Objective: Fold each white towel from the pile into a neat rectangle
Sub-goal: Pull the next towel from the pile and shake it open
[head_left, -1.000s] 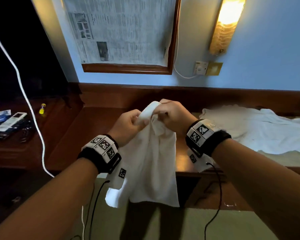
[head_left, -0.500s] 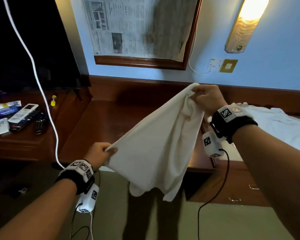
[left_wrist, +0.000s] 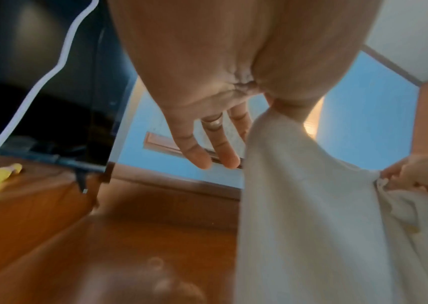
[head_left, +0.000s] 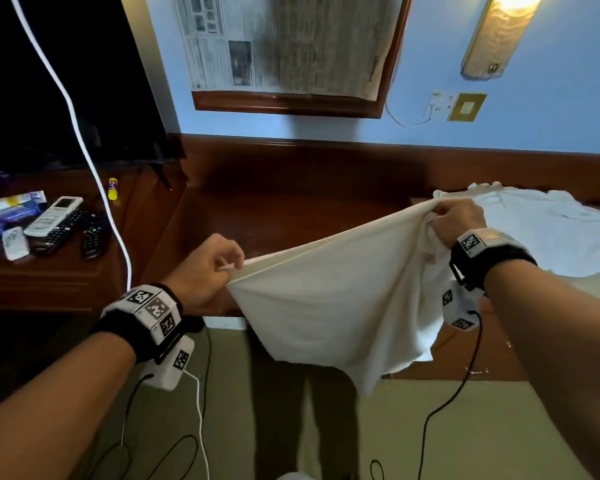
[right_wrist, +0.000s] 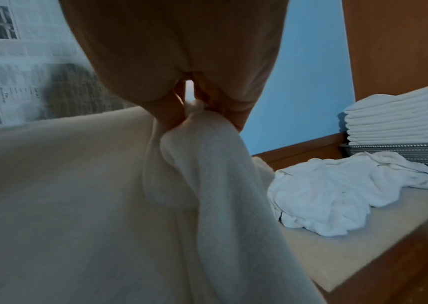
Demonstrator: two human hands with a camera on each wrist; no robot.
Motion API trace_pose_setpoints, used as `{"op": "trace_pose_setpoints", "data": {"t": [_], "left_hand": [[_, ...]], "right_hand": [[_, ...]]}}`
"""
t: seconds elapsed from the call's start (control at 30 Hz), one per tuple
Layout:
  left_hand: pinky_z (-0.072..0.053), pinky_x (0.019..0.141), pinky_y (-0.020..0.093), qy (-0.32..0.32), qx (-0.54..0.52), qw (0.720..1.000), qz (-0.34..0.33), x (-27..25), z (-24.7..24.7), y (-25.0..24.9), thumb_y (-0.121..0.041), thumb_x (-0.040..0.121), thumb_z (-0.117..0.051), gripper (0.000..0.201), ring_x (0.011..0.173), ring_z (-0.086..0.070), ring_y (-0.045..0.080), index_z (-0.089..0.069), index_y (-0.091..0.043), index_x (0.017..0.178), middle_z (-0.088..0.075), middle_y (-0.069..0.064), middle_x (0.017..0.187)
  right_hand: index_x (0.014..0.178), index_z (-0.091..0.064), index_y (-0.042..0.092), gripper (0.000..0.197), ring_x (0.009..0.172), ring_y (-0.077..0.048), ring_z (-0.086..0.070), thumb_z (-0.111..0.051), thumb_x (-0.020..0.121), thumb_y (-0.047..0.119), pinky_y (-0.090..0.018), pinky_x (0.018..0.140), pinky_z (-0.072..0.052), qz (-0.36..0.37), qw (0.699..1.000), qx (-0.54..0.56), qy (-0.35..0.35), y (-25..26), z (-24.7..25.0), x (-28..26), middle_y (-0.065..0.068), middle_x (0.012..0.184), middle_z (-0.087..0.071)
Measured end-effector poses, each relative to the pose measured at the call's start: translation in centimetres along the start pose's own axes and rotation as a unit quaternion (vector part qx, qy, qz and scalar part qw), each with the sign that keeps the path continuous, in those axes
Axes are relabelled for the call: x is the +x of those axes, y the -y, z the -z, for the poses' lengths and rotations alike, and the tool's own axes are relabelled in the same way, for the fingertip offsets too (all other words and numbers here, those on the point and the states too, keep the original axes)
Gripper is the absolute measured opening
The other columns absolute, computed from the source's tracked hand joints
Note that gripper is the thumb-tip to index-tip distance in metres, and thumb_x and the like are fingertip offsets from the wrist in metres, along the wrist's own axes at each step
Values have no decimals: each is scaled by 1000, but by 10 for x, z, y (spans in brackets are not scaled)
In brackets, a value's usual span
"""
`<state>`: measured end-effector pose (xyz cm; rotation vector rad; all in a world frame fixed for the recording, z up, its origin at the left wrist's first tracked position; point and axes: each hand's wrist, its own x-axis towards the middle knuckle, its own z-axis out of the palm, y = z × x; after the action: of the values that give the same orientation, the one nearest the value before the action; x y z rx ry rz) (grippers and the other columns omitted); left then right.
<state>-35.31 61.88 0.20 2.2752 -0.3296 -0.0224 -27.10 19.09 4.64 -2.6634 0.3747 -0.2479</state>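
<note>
A white towel (head_left: 333, 306) hangs stretched in the air between my two hands, over the front edge of the wooden desk (head_left: 284, 216). My left hand (head_left: 212, 268) pinches its left corner between thumb and forefinger; in the left wrist view the other fingers (left_wrist: 202, 152) stay straight beside the towel (left_wrist: 311, 226). My right hand (head_left: 454, 216) grips the bunched right corner, with the towel (right_wrist: 103, 205) draping below it in the right wrist view. A loose pile of white towels (head_left: 548, 230) lies on the desk at the right, seen also as the pile (right_wrist: 337, 197).
A grey basket (right_wrist: 402, 152) with a stack of folded towels (right_wrist: 400, 117) stands behind the pile. Left of the desk a lower table holds remote controls (head_left: 59, 223) and a yellow tube (head_left: 113, 188). A white cable (head_left: 84, 143) hangs at the left. Black wires trail on the floor.
My hands went from close together at the towel's top to wide apart. The left hand slid down and left along the edge; the towel is now spread between them.
</note>
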Motion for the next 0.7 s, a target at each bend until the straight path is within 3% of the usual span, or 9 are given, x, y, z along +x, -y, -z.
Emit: {"op": "trace_pose_setpoints", "data": {"t": [0.03, 0.1, 0.17, 0.2, 0.27, 0.33, 0.43, 0.53, 0.7], "left_hand": [[-43, 76, 23, 5, 5, 1000, -16, 1, 2, -4, 4, 83, -61, 38, 82, -53, 7, -62, -34, 79, -52, -3, 95], [-46, 77, 34, 48, 131, 990, 12, 1, 10, -9, -38, 84, -57, 13, 83, -55, 8, -65, -30, 78, -54, -10, 91], [-46, 76, 37, 89, 322, 941, 49, 0, 19, -5, -73, 81, -44, 46, 80, -56, 10, -60, -29, 81, -56, -12, 84], [-46, 74, 36, 80, 360, 927, 67, -1, 22, -1, -78, 82, -46, 50, 77, -56, 12, -55, -29, 81, -57, -12, 81], [-46, 67, 37, 17, 316, 946, 77, -1, 23, 14, -65, 86, -58, 41, 73, -58, 22, -48, -26, 80, -57, -9, 75], [-49, 62, 40, -106, 174, 976, 72, 0, 20, 30, -42, 88, -65, 27, 69, -57, 30, -46, -23, 82, -57, -2, 70], [-47, 68, 35, -273, 22, 957, 96, 6, 17, 45, -18, 90, -69, 18, 72, -58, 24, -59, -23, 104, -64, 2, 80], [-41, 69, 34, -291, 44, 946, 140, 11, 21, 62, -17, 94, -64, 13, 76, -58, 31, -67, -4, 96, -66, 17, 84], [-41, 76, 43, -281, 57, 917, 279, 2, 37, 116, -21, 98, -53, 26, 90, -59, 41, -64, 2, 94, -59, 27, 92]], "right_hand": [[112, -75, 20, 31, 117, -40, -56, -57, 89, 9, -38, 99, -45, -14, 1000, 0, 1, 0, -1, -3, -15, 134, -61], [112, -75, 18, 31, 111, -41, -59, -57, 88, 8, -39, 96, -48, -33, 999, 13, 3, -2, -3, -8, -17, 125, -66], [111, -75, 17, 32, 107, -40, -60, -57, 87, 6, -40, 95, -50, -43, 999, 22, 13, -1, -7, -16, -18, 117, -69], [111, -75, 17, 32, 107, -40, -61, -57, 86, 6, -40, 96, -51, -41, 999, 24, 21, 0, -10, -20, -18, 115, -69], [110, -76, 17, 31, 107, -39, -61, -59, 86, 7, -40, 96, -51, -30, 999, 23, 31, 1, -17, -27, -17, 114, -70], [109, -76, 17, 31, 107, -37, -62, -59, 85, 6, -37, 94, -50, -17, 999, 28, 44, -1, -26, -33, -14, 113, -71], [105, -76, 10, 26, 103, -28, -64, -60, 87, 2, -29, 89, -46, 8, 996, 64, 68, -5, -41, -43, -9, 102, -70], [99, -73, 6, 14, 94, -26, -61, -62, 90, 6, -28, 82, -43, -6, 993, 94, 74, -18, -53, -53, -12, 98, -67], [106, -69, 5, 19, 97, -41, -65, -58, 90, 4, -41, 86, -53, -108, 991, 81, 9, -68, -63, -73, -23, 103, -69]]}}
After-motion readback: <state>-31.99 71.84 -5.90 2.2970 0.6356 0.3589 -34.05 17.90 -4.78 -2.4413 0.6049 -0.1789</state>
